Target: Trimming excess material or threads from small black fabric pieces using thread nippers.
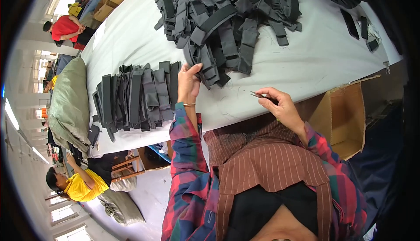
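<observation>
My left hand (189, 83) is closed, its thumb and fingers pinching the end of a dark fabric strip (189, 54) at the near edge of a heaped pile. My right hand (282, 107) is closed around small thread snips (257, 95), whose pointed tips face left above the white table cover. Most of the snips is hidden in the palm. The loose pile of black and dark grey fabric strips (225, 26) spreads beyond both hands. To the left of my left hand lies a row of similar strips (133, 94), stacked side by side.
A white-covered table (127, 44) stretches before me. At the far right lies a dark flat phone-like object (350, 23). An open cardboard box (345, 118) stands below the table edge at right. Bulging sacks (70, 105) and people, one in yellow (83, 186), are at left.
</observation>
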A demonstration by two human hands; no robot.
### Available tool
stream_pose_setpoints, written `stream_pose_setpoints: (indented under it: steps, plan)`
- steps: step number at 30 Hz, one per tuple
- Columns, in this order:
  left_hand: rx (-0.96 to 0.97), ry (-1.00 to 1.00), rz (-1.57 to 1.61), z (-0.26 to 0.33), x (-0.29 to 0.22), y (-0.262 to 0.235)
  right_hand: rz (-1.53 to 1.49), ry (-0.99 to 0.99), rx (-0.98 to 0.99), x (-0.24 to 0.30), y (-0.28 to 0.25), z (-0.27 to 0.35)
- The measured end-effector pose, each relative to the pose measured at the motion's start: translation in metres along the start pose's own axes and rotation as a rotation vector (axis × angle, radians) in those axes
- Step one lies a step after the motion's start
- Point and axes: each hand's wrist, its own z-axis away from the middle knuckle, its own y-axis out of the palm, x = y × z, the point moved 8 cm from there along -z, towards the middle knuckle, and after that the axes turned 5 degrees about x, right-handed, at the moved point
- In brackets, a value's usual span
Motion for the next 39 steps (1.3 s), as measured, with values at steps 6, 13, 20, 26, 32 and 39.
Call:
stream_pose_setpoints:
  steps: [6,13,20,26,32,39]
  plan:
    - [-0.306,0.894,-1.215,0.047,-0.065,0.058,0.112,-0.055,0.011,0.016,0.005,-0.015]
    - [0.121,0.191,-0.439,-0.003,-0.037,0.047,0.129,-0.031,0.063,0.019,0.015,-0.026]
    - [0.291,0.218,-0.092,-0.01,-0.071,0.069,0.178,-0.064,0.078,0.03,0.009,-0.042]
    - [0.243,0.356,0.217,0.044,-0.058,0.06,0.21,-0.253,-0.099,0.051,-0.025,-0.061]
    - [0.093,0.28,0.483,0.071,-0.007,0.022,0.663,-0.483,-0.079,0.08,0.004,-0.095]
    - [0.097,0.261,0.427,0.073,-0.011,0.037,1.028,-0.954,-0.111,0.118,0.073,-0.152]
